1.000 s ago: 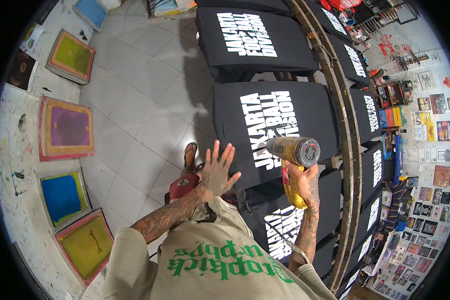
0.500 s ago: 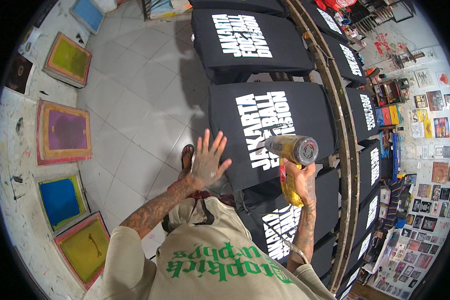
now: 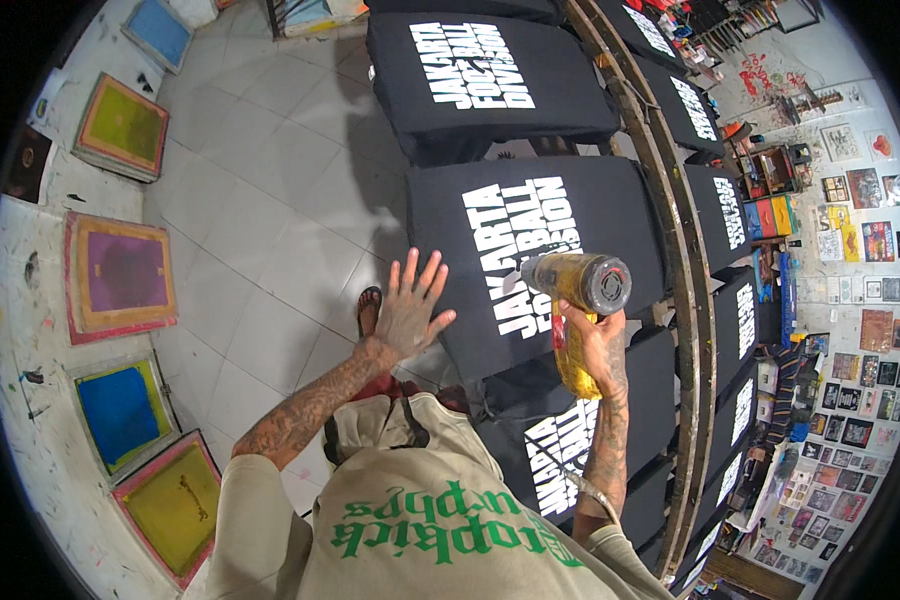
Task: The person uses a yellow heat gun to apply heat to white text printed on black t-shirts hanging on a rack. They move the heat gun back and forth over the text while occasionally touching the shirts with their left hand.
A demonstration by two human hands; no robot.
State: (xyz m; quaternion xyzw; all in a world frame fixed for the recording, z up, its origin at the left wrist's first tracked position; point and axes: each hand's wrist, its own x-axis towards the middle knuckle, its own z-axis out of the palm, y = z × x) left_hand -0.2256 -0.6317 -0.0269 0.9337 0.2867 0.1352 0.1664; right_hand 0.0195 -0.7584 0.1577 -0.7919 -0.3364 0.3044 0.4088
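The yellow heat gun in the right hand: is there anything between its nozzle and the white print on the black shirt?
Nothing visible stands between the nozzle of the yellow heat gun and the white print. The left hand, fingers spread, is off to the left, near the edge of the black shirt.

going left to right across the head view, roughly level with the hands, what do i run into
Purple-centred screen frame → left hand → yellow-and-grey heat gun → long rail → black fabric panel with white print → papers on the wall
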